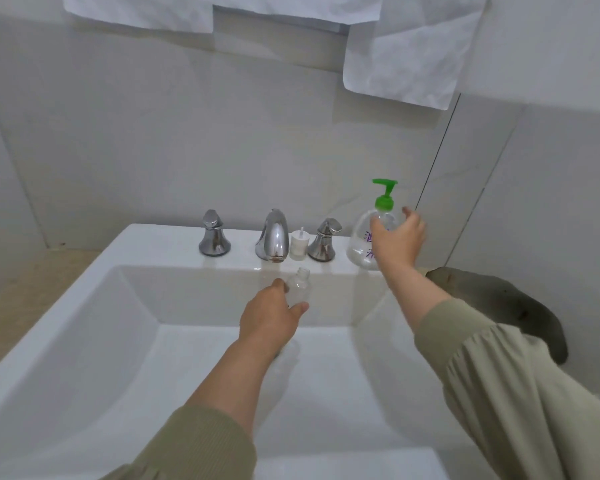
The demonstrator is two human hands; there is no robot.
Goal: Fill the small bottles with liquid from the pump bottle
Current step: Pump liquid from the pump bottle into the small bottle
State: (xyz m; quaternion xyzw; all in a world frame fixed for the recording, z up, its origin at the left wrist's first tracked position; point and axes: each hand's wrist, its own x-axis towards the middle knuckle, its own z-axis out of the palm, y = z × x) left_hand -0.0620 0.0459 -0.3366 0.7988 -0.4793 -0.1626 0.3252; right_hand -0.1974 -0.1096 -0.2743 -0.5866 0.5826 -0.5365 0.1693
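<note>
Reaching to the far right corner of the sink ledge, the person's right hand curves around the pump bottle. The thumb lies against the bottle's left shoulder and the other fingers are spread past its right side. Whether they actually clamp the bottle or only touch it cannot be told from this angle. The pump bottle stands upright on the ledge, just right of the right tap handle. It is clear, with a bright green pump head whose spout points left and some purple writing on its front, and a little liquid shows low in its body.

Nearer and to the left, the left hand holds a small bottle over the basin, below the chrome spout. The thumb and fingers pinch the small bottle's lower body. It is clear, uncapped, close to upright with its open neck toward the far ledge, and looks empty.

A small white cap with a thin nozzle stands on the ledge between the spout and the right tap handle. The left tap handle stands well apart, left of the spout. Both arms wear olive green sleeves. White cloths hang on the far wall above, and a dark grey object lies to the right of the sink, behind the right forearm.
</note>
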